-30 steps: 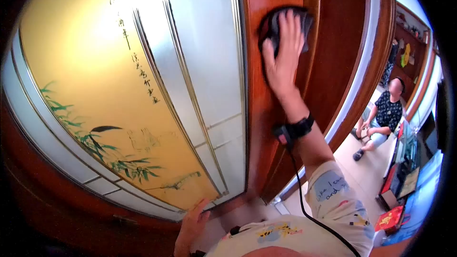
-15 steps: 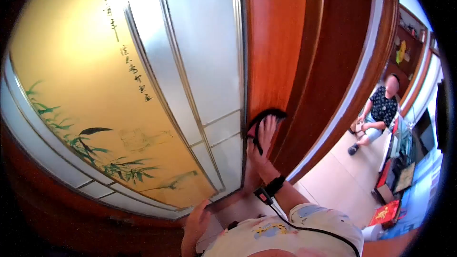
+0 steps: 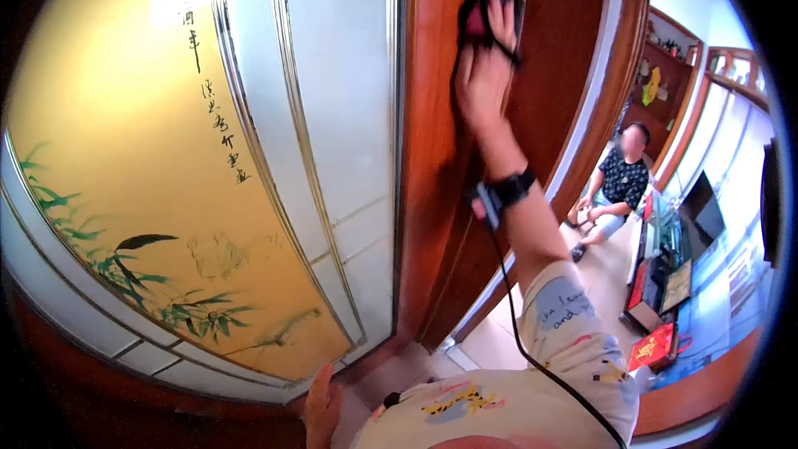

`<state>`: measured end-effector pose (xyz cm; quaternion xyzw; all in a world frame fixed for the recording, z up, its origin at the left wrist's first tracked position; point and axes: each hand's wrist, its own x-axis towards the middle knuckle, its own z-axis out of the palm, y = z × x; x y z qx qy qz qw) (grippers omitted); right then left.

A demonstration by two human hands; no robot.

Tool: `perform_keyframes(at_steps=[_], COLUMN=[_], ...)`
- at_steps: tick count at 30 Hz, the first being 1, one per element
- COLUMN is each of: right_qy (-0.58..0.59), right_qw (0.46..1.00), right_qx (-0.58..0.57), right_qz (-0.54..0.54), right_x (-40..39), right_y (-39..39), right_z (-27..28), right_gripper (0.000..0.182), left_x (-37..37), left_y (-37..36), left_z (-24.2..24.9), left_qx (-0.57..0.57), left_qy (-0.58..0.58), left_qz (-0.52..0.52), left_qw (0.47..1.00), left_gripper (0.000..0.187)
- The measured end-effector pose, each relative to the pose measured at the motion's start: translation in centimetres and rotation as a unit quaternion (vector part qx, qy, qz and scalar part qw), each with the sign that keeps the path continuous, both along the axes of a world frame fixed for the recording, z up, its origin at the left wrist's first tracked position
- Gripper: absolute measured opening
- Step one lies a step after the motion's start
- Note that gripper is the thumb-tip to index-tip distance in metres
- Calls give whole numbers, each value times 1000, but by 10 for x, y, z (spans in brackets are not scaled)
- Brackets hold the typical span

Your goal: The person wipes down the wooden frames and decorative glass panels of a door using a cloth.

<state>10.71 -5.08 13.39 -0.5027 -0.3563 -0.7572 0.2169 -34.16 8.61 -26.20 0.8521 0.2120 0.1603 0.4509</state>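
My right hand [image 3: 489, 87] is raised high against the reddish wooden panel [image 3: 428, 141]. Its palm presses a dark pad [image 3: 475, 27], black with some pink, and a black strap crosses the fingers. The pad's exact kind is hard to make out, as the hand covers part of it. On the right wrist sits a black band [image 3: 509, 189] with a small device and a cable. Low at the left, my left hand [image 3: 322, 406] hangs near the sliding door's bottom edge, fingers extended, holding nothing visible.
A sliding door [image 3: 349, 116] with a yellow bamboo painting [image 3: 166, 199] stands at the left. Beyond the doorway frame [image 3: 600, 75], a person [image 3: 622, 179] sits on a seat. A low cabinet [image 3: 644, 312] with a red bag [image 3: 652, 347] lies to the right.
My right hand has slid the pad upward along the wooden panel, from about mid-height to near the top. The view has shifted slightly; my left hand stays low.
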Motion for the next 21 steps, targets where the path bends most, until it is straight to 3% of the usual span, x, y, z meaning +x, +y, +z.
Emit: perform_keyframes(at_steps=[1, 2, 3, 5, 7, 9, 11, 13, 15, 16, 19, 21], right_qy=[-38, -94, 7, -38, -60, -97, -76, -13, 28, 107, 173, 181], right_qw=[999, 995, 1000, 978, 932, 928, 907, 868, 866, 848, 786, 763], right_qx=[5, 4, 12, 25, 6, 9, -11, -43, -110, -158, -282, -365], right_qz=[-34, -45, 22, -201, -357, -360, -414, -494, -486, -495, -522, -502], right_x=[8, 43, -1, 19, 12, 5, -4, -11, -26, -39, -66, -70], right_y=[-3, -10, -11, -22, -37, -40, -47, -53, -62, -66, -83, -99], right_z=[35, 75, 103, 170, 218, 238, 222, 184, 129, 100, 8, -53], right_gripper=[35, 40, 43, 38, 35, 36, 39, 52, 61, 69, 73, 65], left_x=[7, 12, 13, 16, 14, 29, 28, 34, 43, 46, 52, 56], left_y=[3, 1, -3, -3, 6, 10, 14, 10, 5, 4, 4, 5], left_z=[-7, 4, 23, 29, 0, -25, -56, -54, -44, -41, -36, -33], left_qx=[13, 12, -43, -102, -37, -22, 0, -23, -41, -46, -52, -53], left_qy=[21, 9, 37, 50, 36, -19, -56, -51, -48, -49, -49, -49], left_qz=[-9, -13, -5, 4, -42, -64, -78, -84, -96, -102, -117, -126], left_qw=[1000, 1000, 998, 994, 998, 998, 995, 995, 993, 993, 991, 989], left_gripper=[45, 45, 46, 47, 49, 49, 49, 49, 48, 48, 48, 47])
